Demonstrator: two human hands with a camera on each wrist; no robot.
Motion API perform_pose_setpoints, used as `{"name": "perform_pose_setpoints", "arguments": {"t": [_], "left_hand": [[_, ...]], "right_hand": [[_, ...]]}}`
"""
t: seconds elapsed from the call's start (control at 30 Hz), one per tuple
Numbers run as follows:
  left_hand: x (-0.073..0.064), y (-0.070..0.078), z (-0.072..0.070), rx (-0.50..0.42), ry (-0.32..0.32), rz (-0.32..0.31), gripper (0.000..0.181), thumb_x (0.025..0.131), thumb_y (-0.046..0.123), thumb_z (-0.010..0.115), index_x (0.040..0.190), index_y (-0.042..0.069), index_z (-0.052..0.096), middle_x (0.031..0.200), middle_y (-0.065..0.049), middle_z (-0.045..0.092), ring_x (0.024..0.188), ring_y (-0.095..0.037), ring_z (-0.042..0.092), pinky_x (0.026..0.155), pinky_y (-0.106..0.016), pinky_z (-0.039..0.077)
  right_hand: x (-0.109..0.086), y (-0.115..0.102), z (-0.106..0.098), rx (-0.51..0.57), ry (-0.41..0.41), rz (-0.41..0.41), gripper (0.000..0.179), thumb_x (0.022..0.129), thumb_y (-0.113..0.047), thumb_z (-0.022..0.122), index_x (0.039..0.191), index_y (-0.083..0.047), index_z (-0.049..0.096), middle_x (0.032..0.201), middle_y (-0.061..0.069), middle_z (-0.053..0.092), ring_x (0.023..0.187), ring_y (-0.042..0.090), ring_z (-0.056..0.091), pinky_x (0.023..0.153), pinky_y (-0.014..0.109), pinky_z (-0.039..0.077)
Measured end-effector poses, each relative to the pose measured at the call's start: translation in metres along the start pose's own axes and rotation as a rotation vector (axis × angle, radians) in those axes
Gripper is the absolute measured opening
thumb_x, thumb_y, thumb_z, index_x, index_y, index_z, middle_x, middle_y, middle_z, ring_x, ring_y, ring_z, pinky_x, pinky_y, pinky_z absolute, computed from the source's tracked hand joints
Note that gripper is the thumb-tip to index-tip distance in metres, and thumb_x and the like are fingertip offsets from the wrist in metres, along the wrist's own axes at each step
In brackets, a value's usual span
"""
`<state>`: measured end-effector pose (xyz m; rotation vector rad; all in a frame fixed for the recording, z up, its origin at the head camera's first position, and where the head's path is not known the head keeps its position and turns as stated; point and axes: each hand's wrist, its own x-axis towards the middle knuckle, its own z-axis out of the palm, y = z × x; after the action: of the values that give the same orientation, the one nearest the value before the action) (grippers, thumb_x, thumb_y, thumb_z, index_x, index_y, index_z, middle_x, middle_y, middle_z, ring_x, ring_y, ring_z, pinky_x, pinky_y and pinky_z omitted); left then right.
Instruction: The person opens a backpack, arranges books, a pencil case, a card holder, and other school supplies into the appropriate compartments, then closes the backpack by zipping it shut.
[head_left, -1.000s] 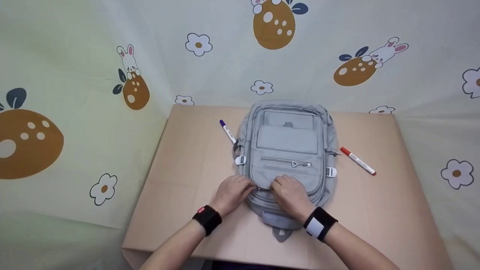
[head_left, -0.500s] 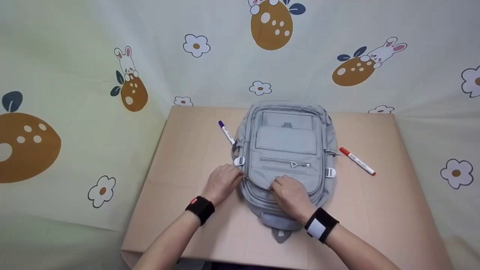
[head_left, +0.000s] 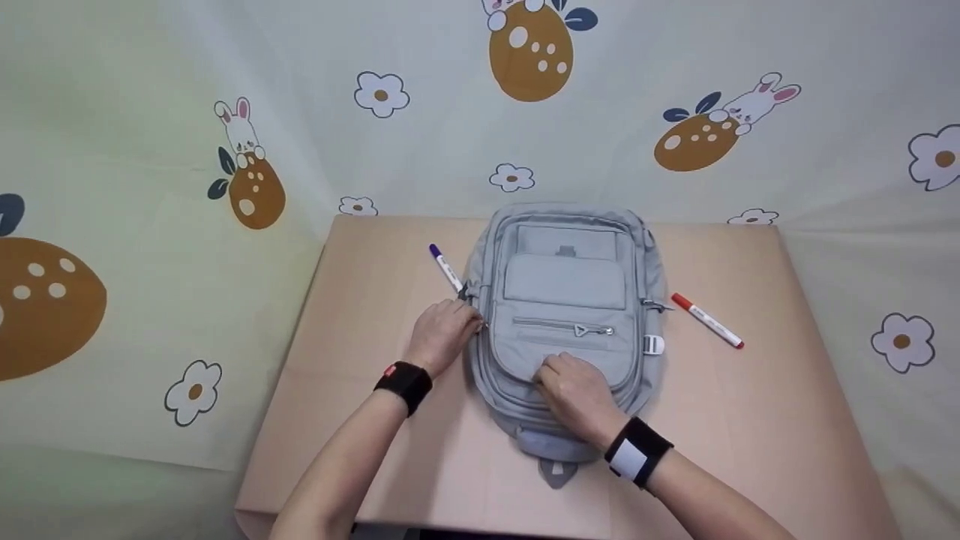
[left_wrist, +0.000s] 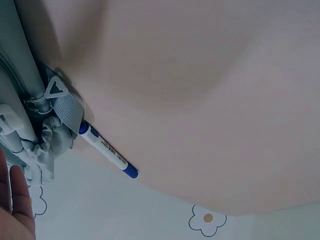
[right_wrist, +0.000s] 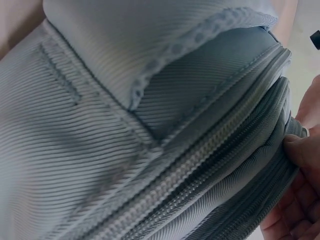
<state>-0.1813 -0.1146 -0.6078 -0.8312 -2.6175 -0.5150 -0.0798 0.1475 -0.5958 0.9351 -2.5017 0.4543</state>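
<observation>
A grey backpack (head_left: 564,281) lies on its back, front panel up and carry handle toward the far wall. At its left side my left hand (head_left: 442,330) pinches a small zipper pull on the front compartment's zipper. Only a few fingers (left_wrist: 21,192) of that hand show in the left wrist view, and the pull is hidden there. My right hand (head_left: 576,394) grips the front compartment's lower edge. In the right wrist view, the thumb (right_wrist: 302,150) presses on the grey fabric, above the zipper teeth (right_wrist: 200,155) that run across the bag's bottom end.
A blue-capped marker (head_left: 445,268) lies left of the backpack, its near end by a dark strap. To the right is a red-capped marker (head_left: 709,321). The brown-covered table (head_left: 360,405) backs onto a curtain (head_left: 442,135) printed with rabbits and flowers.
My left hand has moved from the bag's bottom front up along its left side, drawing the zipper pull with it. The right hand has kept its grip at the lower edge.
</observation>
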Motion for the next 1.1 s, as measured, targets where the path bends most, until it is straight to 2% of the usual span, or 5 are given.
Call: {"name": "perform_pose_setpoints", "arguments": {"t": [0.17,0.37,0.7,0.97,1.1], "left_hand": [[0.014,-0.004,0.001,0.017,-0.025,-0.042,0.008,0.098,0.021,0.070,0.101,0.014,0.071,0.091,-0.001,0.068,0.082,-0.021,0.062,0.070,-0.037,0.050],[0.026,-0.006,0.002,0.040,-0.092,-0.089,0.010,0.099,0.023,0.069,0.103,0.015,0.072,0.092,0.000,0.070,0.082,-0.021,0.063,0.072,-0.037,0.050],[0.036,-0.006,0.008,0.057,-0.148,-0.189,0.014,0.101,0.027,0.066,0.103,0.014,0.072,0.083,-0.001,0.065,0.074,-0.022,0.057,0.066,-0.039,0.047],[0.033,-0.005,0.009,0.047,-0.116,-0.161,0.012,0.099,0.024,0.070,0.103,0.014,0.072,0.087,-0.002,0.068,0.077,-0.024,0.060,0.068,-0.040,0.049],[0.031,-0.002,0.008,0.061,-0.104,-0.101,0.014,0.097,0.020,0.070,0.109,0.012,0.071,0.095,-0.005,0.068,0.083,-0.025,0.062,0.071,-0.041,0.050]], "right_hand": [[0.000,0.000,0.000,-0.010,-0.017,0.003,0.003,0.090,-0.012,0.074,0.092,-0.011,0.073,0.087,-0.002,0.063,0.074,0.015,0.061,0.062,0.028,0.054],[-0.002,0.002,0.003,0.006,0.031,-0.020,0.003,0.090,-0.009,0.072,0.089,-0.012,0.071,0.086,-0.002,0.062,0.073,0.015,0.060,0.063,0.029,0.054],[-0.001,0.002,0.002,-0.007,0.017,-0.012,0.006,0.088,-0.009,0.074,0.089,-0.013,0.071,0.086,-0.002,0.063,0.074,0.015,0.061,0.064,0.030,0.055],[-0.001,0.001,0.002,-0.014,0.011,-0.006,0.005,0.088,-0.010,0.075,0.090,-0.013,0.072,0.086,-0.002,0.063,0.074,0.016,0.060,0.063,0.030,0.054],[-0.003,0.002,0.001,0.002,-0.007,0.016,0.005,0.088,-0.012,0.076,0.091,-0.014,0.072,0.087,-0.003,0.063,0.075,0.015,0.061,0.063,0.030,0.054]]}}
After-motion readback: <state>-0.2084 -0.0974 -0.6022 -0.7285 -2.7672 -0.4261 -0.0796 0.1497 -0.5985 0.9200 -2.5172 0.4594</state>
